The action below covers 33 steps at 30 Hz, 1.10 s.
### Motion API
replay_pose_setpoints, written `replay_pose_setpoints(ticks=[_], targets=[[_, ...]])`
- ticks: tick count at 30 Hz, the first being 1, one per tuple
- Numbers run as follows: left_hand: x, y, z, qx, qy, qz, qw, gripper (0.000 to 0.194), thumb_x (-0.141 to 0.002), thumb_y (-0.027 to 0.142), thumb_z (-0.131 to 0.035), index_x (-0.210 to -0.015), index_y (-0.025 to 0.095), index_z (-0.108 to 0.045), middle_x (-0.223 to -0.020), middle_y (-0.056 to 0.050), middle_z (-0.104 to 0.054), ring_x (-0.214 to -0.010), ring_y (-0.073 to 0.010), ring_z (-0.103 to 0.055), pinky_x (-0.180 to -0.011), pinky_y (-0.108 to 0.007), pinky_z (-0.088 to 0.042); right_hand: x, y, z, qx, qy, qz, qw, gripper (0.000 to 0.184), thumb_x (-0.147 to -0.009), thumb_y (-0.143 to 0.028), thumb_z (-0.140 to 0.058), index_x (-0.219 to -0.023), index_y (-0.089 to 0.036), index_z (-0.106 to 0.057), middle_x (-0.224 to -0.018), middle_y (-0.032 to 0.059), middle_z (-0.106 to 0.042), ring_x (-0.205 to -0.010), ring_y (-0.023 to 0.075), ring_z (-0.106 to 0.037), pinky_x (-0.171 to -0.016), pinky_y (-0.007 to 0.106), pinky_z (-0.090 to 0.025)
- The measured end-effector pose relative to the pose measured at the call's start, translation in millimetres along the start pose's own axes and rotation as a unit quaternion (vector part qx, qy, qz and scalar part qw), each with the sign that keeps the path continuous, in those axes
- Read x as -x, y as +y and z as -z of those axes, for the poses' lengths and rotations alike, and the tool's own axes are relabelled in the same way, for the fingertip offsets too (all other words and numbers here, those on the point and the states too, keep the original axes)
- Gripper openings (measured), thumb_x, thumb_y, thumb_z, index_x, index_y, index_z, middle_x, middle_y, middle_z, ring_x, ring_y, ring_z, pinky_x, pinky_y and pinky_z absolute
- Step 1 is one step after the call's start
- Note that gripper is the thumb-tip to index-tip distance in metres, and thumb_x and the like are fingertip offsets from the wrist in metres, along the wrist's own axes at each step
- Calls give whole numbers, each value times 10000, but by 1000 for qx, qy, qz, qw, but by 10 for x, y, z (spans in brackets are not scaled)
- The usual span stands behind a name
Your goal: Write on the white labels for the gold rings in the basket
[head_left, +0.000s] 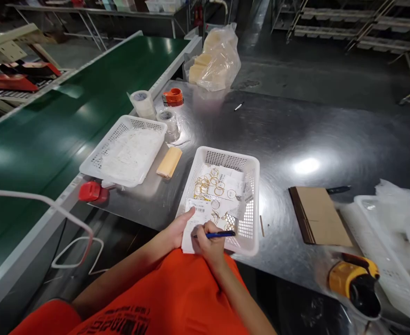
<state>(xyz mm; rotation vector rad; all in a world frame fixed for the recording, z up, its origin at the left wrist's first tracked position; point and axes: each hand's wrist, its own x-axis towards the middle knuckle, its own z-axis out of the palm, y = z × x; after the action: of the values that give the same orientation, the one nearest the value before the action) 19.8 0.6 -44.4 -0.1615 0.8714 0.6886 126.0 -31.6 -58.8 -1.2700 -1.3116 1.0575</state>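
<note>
My left hand [179,229] grips a stack of white paper slips [195,218] by its left side, thumb on top; a barcode is printed on the upper slip. A blue pen [222,234] is pinched in my right hand [210,244], its tip at the paper. Both hands are at the near edge of a white plastic basket [255,186]. Inside the basket lie gold-coloured rings or hoops [203,185] and further printed slips [231,177]. Fine writing on the slips is too small to read.
Left of the basket are a second white basket [161,128], a yellow paper bundle [169,162], tape rolls [144,103] and a red tool [92,191]. A green conveyor belt [121,70] runs along the left. Cardboard [321,216] and a yellow-black tape dispenser [353,279] sit right.
</note>
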Motion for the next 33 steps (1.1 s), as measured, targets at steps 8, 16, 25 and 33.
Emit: replay_pose_setpoints(ticks=[8,16,25,33], targets=[[8,84,144,-22,7,-4,1000,574,-933,491,-326,-1207,36,-542,-874,-171,-714,-857,-275,-683,-871,-415,-475,-303,268,311,34,98,-110,989,282,-921,-407,-356,-942,-186,-531,-789,22,-620,-483,100,-475,-468,242,-375],[25,171,218,-9,57,-33,998,493,-929,471,-355,-1069,58,-584,-879,-180,-703,-832,-281,-683,-829,-470,-504,-886,1044,618,504,-77,-151,847,233,-807,-126,-484,-1000,-103,-612,-933,172,-624,-859,250,-568,-657,297,-343],[-18,155,272,-3,61,-26,998,481,-927,467,-370,-1084,65,-583,-912,-183,-706,-850,-282,-686,-828,-464,-511,-841,909,631,524,-101,-169,829,224,-834,-109,-422,-964,-188,-587,-761,33,-603,-623,139,-503,-524,250,-211],[-25,158,173,-10,73,-29,997,476,-930,465,-363,-1032,63,-595,-868,-175,-708,-795,-276,-690,-756,-436,-536,-574,326,984,271,155,-164,936,80,-751,-185,-520,-823,-200,-489,-634,-28,-530,-543,134,-538,-527,240,-365]])
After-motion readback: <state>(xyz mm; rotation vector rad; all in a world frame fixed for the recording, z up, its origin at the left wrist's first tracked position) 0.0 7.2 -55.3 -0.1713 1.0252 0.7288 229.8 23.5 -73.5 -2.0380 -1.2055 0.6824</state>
